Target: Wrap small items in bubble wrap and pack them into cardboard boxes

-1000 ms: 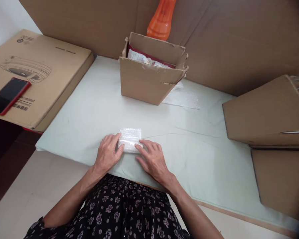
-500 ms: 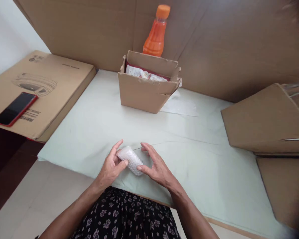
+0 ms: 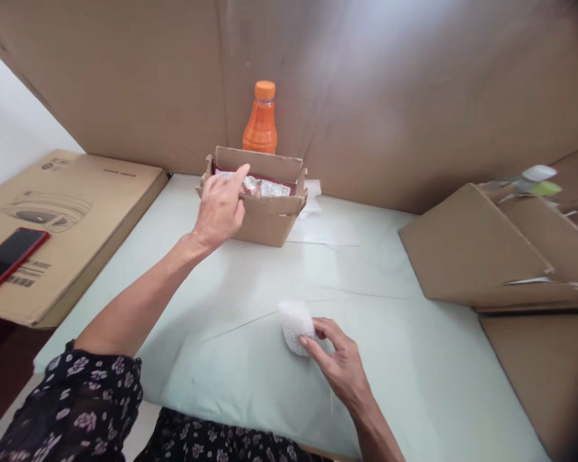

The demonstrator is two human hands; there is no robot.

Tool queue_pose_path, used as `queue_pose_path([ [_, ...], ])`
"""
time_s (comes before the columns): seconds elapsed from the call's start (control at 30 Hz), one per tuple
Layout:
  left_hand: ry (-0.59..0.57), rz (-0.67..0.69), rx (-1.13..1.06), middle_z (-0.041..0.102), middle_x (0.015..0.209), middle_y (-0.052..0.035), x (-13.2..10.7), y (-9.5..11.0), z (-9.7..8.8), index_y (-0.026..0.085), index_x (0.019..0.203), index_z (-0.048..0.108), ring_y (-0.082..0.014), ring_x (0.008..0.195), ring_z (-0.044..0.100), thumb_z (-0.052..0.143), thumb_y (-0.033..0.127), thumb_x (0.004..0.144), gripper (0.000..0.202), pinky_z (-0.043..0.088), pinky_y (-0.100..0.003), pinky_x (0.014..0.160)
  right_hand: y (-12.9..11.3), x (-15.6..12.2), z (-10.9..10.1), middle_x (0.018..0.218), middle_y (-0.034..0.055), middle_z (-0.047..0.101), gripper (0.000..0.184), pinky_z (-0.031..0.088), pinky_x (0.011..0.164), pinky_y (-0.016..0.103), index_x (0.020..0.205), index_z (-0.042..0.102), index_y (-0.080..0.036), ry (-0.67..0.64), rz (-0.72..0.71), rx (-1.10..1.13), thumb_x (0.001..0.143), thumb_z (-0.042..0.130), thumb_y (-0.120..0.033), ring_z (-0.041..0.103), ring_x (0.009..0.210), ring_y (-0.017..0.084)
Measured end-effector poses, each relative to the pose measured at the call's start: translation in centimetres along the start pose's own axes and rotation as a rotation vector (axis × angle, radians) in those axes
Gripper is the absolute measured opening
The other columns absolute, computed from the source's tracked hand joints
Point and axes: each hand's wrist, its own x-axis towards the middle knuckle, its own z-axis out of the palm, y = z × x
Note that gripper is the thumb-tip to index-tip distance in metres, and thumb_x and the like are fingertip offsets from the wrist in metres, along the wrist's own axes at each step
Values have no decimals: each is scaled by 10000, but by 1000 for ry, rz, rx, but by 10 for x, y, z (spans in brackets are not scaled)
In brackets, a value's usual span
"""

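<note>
My right hand (image 3: pixel 338 359) pinches a small bundle of bubble wrap (image 3: pixel 295 326) between thumb and fingers, low over the front half of the table. Whatever the wrap encloses cannot be made out. My left hand (image 3: pixel 219 206) is stretched out to the left front rim of a small cardboard box (image 3: pixel 264 221). Its index finger points up over the opening and the thumb stands apart, with nothing visible between them. Inside the box lie silvery-white crumpled packets (image 3: pixel 273 188), partly covered by the left hand.
An orange bottle (image 3: pixel 261 125) stands behind the small box, against a tall cardboard panel (image 3: pixel 149 83). Clear plastic sheeting (image 3: pixel 327 230) lies beside it. On the left, a flat carton (image 3: pixel 91 237) carries a red-edged phone (image 3: pixel 9 260). Larger open cartons (image 3: pixel 472 250) stand at the right.
My left hand has let go of the bubble-wrapped bundle and moved forward to the small box. The right hand now holds the bundle alone, turned more upright and farther right. The camera view has shifted.
</note>
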Motion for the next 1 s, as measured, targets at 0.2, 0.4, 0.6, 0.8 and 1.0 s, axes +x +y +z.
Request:
queue_pose_path([
  [0.2, -64, 68, -117, 724, 855, -19, -26, 16, -22, 197, 897, 703, -200, 880, 649, 493, 106, 848, 234, 456, -425, 1009, -13, 24, -60, 866, 28, 727, 166, 514, 630, 314, 936, 771, -257, 126, 31, 34, 867, 761, -408, 606, 674, 173],
  [0.4, -139, 260, -147, 748, 879, -16, -105, 80, -80, 212, 1026, 688, -179, 884, 674, 506, 49, 910, 270, 416, -484, 1103, -97, 70, -101, 829, -3, 693, 142, 459, 651, 296, 964, 750, -278, 190, -275, -213, 901, 733, -404, 588, 691, 152],
  [0.6, -82, 310, -220, 774, 988, -75, -160, 114, -93, 126, 1071, 682, -206, 972, 670, 557, 51, 945, 193, 409, -478, 1055, -164, 118, -47, 866, 59, 730, 131, 412, 629, 288, 937, 740, -177, -460, -462, -773, 926, 621, -230, 640, 721, 176],
  [0.8, -19, 296, -253, 777, 971, -71, -168, 111, -87, 126, 1031, 680, -200, 966, 676, 558, 53, 953, 162, 425, -441, 1027, -150, 141, 23, 801, 117, 753, 212, 356, 581, 292, 862, 738, -141, -787, -455, -1137, 883, 543, -60, 698, 740, 228],
  [1.0, 59, 270, -231, 770, 975, -51, -168, 114, -83, 146, 1048, 669, -203, 1034, 670, 587, 32, 923, 188, 394, -470, 1125, -148, 147, 45, 875, 141, 770, 247, 460, 672, 291, 927, 757, -114, -909, -428, -1094, 911, 517, -62, 732, 826, 237],
])
